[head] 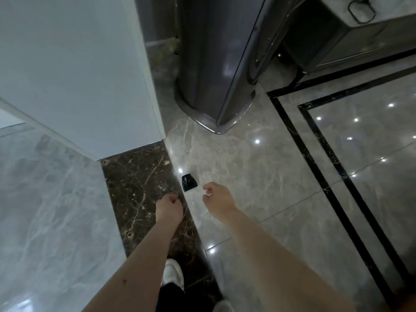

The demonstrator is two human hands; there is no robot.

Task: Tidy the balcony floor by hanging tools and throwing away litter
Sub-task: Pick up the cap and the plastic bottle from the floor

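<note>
A small shiny black piece of litter (189, 182) lies on the pale marble floor, just past the dark brown threshold strip (139, 190). My right hand (217, 200) hovers a little to the right of it, fingers loosely curled and empty. Over the dark strip to the litter's lower left, my left hand (169, 209) has its fingers curled in, with nothing visible inside it. Both forearms reach down from the bottom of the view.
A white wall corner (90, 75) stands at left. A tall grey glossy appliance (216, 64) rises ahead, a dark cabinet (351, 41) at upper right. Black inlay bands (324, 176) cross the floor at right. My white shoe (172, 274) is below.
</note>
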